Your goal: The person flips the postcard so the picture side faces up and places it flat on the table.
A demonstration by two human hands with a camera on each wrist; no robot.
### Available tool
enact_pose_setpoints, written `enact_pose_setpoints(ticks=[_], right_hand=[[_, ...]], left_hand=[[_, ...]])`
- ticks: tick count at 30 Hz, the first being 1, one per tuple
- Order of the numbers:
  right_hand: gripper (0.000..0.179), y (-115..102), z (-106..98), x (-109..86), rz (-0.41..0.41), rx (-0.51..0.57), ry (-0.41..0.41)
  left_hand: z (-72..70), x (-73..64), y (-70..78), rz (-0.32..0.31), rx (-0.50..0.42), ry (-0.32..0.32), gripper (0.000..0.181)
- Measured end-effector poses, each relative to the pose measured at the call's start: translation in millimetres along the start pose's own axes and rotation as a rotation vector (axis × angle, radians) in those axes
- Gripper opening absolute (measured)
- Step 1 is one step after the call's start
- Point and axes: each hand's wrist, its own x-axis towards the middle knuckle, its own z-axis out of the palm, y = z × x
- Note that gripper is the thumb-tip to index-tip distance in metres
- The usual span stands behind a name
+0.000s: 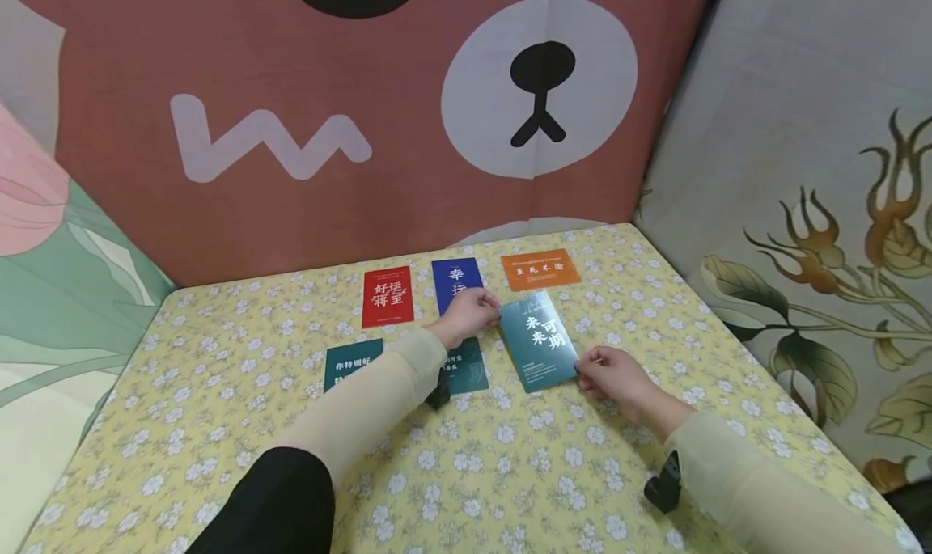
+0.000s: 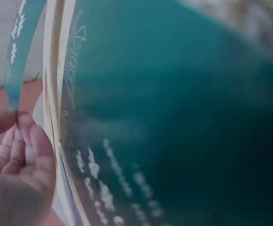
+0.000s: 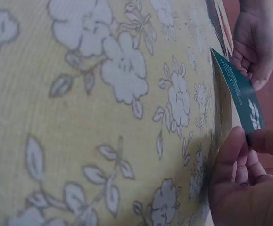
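Observation:
A teal card [image 1: 539,342] with white characters is held between both hands, raised and tilted above the table. My left hand [image 1: 468,315] pinches its left edge near the upper corner; the left wrist view shows thumb and fingers of that hand [image 2: 23,165] on the card's edge. The lower right corner is pinched by my right hand [image 1: 615,378], also seen in the right wrist view, where the card [image 3: 240,89] spans the two hands. Behind the left hand lies a blue card [image 1: 456,279], partly hidden. Under that wrist, another green card [image 1: 468,368] is partly covered.
On the yellow floral tablecloth [image 1: 510,473] lie a red card [image 1: 388,297], an orange card [image 1: 540,269] and a dark green card [image 1: 353,361] partly behind the left sleeve. A bear-print cloth [image 1: 408,206] hangs at the back, and a floral cloth [image 1: 801,214] at the right.

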Motion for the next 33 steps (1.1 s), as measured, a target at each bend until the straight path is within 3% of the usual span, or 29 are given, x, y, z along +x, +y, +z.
enact_pose_setpoints(ticks=[5, 9, 15, 19, 23, 28, 33], right_hand=[[0.016, -0.5, 0.9, 1.0, -0.027, -0.233, 0.043], [0.014, -0.5, 0.6, 3.3, -0.018, -0.355, 0.056], [0.014, -2.5, -0.7, 3.6, -0.007, -0.385, 0.042], [0.014, -3.8, -2.7, 4.5, -0.004, -0.392, 0.032], [0.015, -4.4, -1.3, 9.0, -0.029, -0.451, 0.017], [0.020, -7.2, 1.3, 14.7, -0.073, -0.553, 0.000], [0.022, -5.0, 2.2, 17.3, -0.086, -0.605, 0.001]], left_hand=[[3.3, 3.4, 3.1, 0.032, 0.206, -0.013, 0.008], [6.3, 7.2, 5.3, 0.027, 0.305, -0.046, 0.010], [9.5, 8.4, 8.0, -0.016, 0.342, -0.068, 0.012], [8.8, 5.7, 9.6, -0.038, 0.364, -0.103, 0.022], [7.0, 4.7, 7.6, -0.042, 0.448, -0.130, 0.035], [8.8, 5.2, 7.5, -0.038, 0.569, -0.130, 0.037], [10.8, 2.3, 9.4, -0.056, 0.597, -0.142, 0.038]])
